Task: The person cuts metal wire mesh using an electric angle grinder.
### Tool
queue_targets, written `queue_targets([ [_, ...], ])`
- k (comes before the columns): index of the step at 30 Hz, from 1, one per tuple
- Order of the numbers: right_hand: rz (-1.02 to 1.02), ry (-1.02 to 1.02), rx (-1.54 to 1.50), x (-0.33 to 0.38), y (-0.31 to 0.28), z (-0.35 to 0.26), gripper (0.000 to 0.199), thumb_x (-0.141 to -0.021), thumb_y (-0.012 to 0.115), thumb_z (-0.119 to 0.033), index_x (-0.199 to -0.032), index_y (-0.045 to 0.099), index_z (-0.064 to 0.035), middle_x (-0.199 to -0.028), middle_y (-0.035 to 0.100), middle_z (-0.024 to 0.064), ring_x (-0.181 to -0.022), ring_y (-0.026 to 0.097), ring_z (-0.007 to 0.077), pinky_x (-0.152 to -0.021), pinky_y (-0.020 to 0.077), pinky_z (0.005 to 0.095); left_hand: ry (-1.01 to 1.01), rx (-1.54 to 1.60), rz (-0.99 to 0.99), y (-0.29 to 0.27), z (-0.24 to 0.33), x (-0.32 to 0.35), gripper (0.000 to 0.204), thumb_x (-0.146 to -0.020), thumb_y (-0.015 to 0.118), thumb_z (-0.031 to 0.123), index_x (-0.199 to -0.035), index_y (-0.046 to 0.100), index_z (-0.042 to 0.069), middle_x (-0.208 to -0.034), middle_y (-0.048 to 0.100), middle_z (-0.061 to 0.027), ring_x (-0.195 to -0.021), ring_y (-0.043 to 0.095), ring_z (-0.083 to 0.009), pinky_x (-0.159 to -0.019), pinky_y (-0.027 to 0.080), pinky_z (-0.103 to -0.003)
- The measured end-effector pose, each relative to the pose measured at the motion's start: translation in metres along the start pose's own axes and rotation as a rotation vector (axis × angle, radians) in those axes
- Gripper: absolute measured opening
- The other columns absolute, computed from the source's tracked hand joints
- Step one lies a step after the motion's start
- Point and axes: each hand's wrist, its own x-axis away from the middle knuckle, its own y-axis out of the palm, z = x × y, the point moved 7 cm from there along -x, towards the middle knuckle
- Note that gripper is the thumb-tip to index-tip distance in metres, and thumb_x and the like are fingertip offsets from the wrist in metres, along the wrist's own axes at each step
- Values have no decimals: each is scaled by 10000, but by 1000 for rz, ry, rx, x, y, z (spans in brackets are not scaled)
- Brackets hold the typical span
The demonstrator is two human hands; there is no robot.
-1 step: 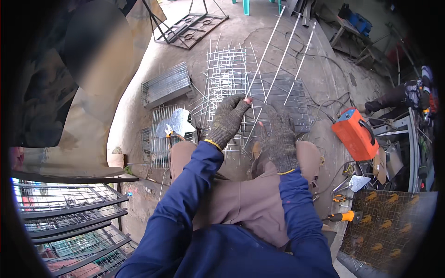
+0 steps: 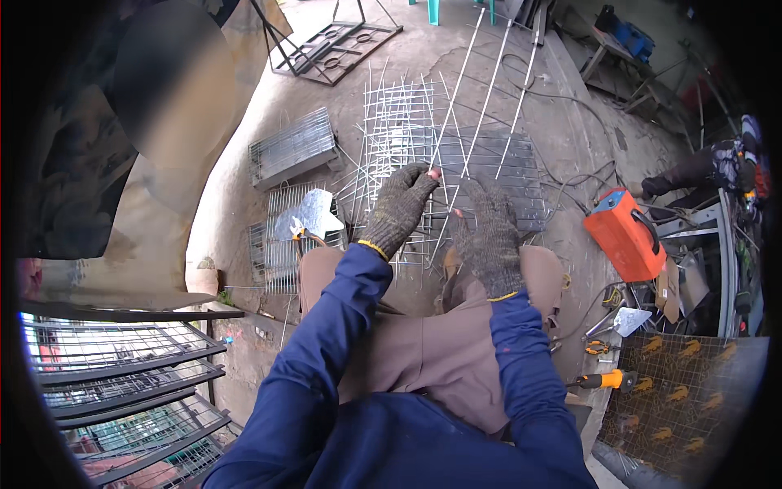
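Both my hands wear dark knitted gloves with yellow cuffs and bare thumb tips. My left hand (image 2: 399,208) is closed, thumb and fingers pinching the near end of a long thin metal rod (image 2: 458,90). My right hand (image 2: 489,232) is beside it, thumb raised and fingers curled at the near part of the rods; its exact hold is partly hidden. Two more long rods (image 2: 491,85) slant away from me, with thin wires crossing them. Below lie a loose silver wire grid (image 2: 399,110) and a dark slatted metal panel (image 2: 517,147).
Wire baskets (image 2: 293,151) and pliers (image 2: 303,232) beside a metal plate lie left. At right stand an orange machine (image 2: 626,236), an orange-handled power tool (image 2: 607,381) and another person (image 2: 717,167). Black frames (image 2: 334,53) stand far ahead; cables cross the floor.
The far ends of the long rods have swung slightly left. Both gloved hands stay almost where they were.
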Motion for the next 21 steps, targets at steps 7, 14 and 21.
queue_targets([
  [7, -4, 260, -150, 1, 15, 42, 546, -935, 711, -335, -1398, 585, -73, -1430, 553, 230, -1357, 498, 409, -1150, 390, 513, 24, -703, 193, -30, -58, 22, 818, -870, 710, 623, -1496, 519, 133, -1527, 425, -278, -1421, 420, -432, -1173, 365, -524],
  [14, -222, 407, -83, 7, 39, 60, 682, -950, 670, -433, -1475, 495, -35, -1422, 553, 263, -1364, 493, 423, -1160, 383, 510, 12, -684, 183, -25, -79, 21, 877, -798, 833, 497, -1491, 497, 77, -1556, 394, -269, -1449, 395, -424, -1190, 372, -492],
  [21, -477, 634, 156, -11, 63, 50, 802, -933, 659, -509, -1536, 413, -42, -1497, 498, 264, -1406, 452, 427, -1169, 381, 513, 25, -624, 76, -16, -66, 24, 890, -729, 882, 505, -1426, 549, 62, -1552, 403, -250, -1452, 395, -398, -1186, 381, -487],
])
